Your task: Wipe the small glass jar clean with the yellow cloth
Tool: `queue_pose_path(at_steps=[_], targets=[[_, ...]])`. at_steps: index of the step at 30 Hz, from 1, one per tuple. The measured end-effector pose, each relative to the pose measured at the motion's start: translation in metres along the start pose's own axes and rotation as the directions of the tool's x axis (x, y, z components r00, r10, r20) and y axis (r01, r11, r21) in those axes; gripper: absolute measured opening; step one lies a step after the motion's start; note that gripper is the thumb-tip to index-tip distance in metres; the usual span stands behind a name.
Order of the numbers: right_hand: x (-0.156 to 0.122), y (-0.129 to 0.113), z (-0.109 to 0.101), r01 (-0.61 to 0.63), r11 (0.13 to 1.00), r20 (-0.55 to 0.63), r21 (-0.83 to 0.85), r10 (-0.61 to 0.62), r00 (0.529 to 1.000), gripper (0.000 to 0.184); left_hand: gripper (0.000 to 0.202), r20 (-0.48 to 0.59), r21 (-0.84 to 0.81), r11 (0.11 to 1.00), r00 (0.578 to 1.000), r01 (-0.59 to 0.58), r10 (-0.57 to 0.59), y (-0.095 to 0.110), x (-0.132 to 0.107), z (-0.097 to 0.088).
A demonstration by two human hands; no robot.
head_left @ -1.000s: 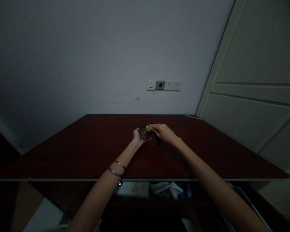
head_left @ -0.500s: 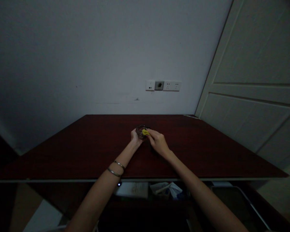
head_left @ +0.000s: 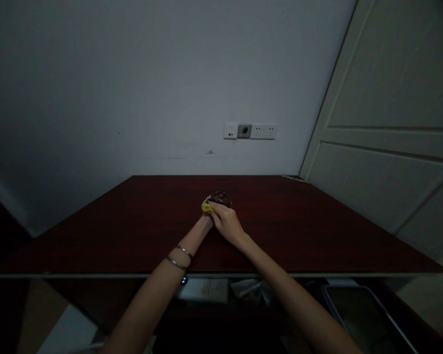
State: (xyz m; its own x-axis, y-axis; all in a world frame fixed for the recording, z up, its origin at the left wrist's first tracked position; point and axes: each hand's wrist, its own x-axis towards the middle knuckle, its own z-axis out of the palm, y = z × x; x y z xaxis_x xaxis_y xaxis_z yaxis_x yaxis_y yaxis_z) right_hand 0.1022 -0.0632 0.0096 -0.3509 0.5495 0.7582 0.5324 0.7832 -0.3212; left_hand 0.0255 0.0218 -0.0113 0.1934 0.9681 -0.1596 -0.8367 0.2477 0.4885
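A dark, see-through round bowl [head_left: 222, 196] is held over the middle of the table. My left hand [head_left: 205, 214] grips it from the left and below, its fingers mostly hidden behind the bowl and my other hand. Pinched in my right hand [head_left: 227, 222] is a small bunched yellow cloth [head_left: 207, 207], pressed at the bowl's near left side, close to my left palm. The right hand lies across the front of the bowl and covers part of it.
The dark red table [head_left: 133, 231] reaches back to a grey wall with sockets [head_left: 257, 131]. A pale panelled door [head_left: 384, 147] stands at the right. Under the near edge are a white box [head_left: 205, 290], crumpled packets [head_left: 248, 289] and a rimmed tray-like object [head_left: 358, 305].
My right hand has moved left and slightly nearer with the yellow cloth, from inside the bowl to its near left side. The bowl has turned and shifted slightly right.
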Motion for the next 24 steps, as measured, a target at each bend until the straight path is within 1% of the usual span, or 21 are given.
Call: queue_pose_path(at_steps=[2,3,5,6,8,10,11,13,16,18,21,24], targets=[[-0.001,-0.001,-0.002,-0.007,0.999,-0.014,0.036,0.008,1.0,0.029,0.033,0.039,-0.004,1.0,0.999,-0.026,0.026,-0.001,0.001,0.0],[-0.001,0.0,-0.005,-0.011,0.999,-0.033,0.053,0.013,0.999,0.029,0.033,0.034,-0.003,0.998,0.998,-0.056,0.057,-0.001,0.001,0.001],[0.001,0.003,-0.014,-0.024,0.996,-0.097,0.081,0.032,0.995,0.03,0.031,-0.016,0.01,0.992,0.992,-0.124,0.124,0.0,-0.001,0.004],[0.003,0.005,-0.02,-0.037,0.996,-0.132,0.083,0.047,0.99,0.03,0.03,-0.044,0.023,0.99,0.99,-0.137,0.137,0.001,-0.002,0.005],[0.011,0.014,-0.032,-0.083,0.995,-0.199,0.053,0.092,0.976,0.031,0.027,-0.09,0.063,0.993,0.99,-0.104,0.11,0.003,-0.005,0.009],[0.021,0.024,-0.042,-0.137,0.99,-0.216,-0.014,0.131,0.968,0.029,0.029,-0.111,0.11,0.993,0.993,-0.036,0.048,0.004,-0.008,0.011],[0.027,0.029,-0.045,-0.151,0.987,-0.202,-0.048,0.139,0.97,0.028,0.03,-0.116,0.13,0.991,0.993,-0.006,0.021,0.004,-0.01,0.013],[0.037,0.038,-0.045,-0.162,0.98,-0.135,-0.118,0.146,0.98,0.025,0.032,-0.113,0.155,0.988,0.994,0.027,-0.01,0.004,-0.011,0.014],[0.045,0.044,-0.037,-0.151,0.969,0.043,-0.197,0.162,0.986,0.021,0.029,-0.147,0.176,0.984,0.989,0.024,0.002,0.002,-0.011,0.016],[0.046,0.044,-0.029,-0.113,0.969,0.124,-0.218,0.143,0.982,0.021,0.026,-0.172,0.171,0.985,0.985,0.004,0.026,0.001,-0.012,0.015],[0.045,0.039,-0.021,-0.065,0.972,0.154,-0.226,0.101,0.983,0.024,0.024,-0.19,0.141,0.99,0.98,-0.026,0.053,0.001,-0.012,0.014],[0.044,0.034,-0.021,-0.038,0.974,0.175,-0.222,0.078,0.982,0.027,0.025,-0.213,0.128,0.99,0.973,-0.061,0.088,0.0,-0.013,0.015]])
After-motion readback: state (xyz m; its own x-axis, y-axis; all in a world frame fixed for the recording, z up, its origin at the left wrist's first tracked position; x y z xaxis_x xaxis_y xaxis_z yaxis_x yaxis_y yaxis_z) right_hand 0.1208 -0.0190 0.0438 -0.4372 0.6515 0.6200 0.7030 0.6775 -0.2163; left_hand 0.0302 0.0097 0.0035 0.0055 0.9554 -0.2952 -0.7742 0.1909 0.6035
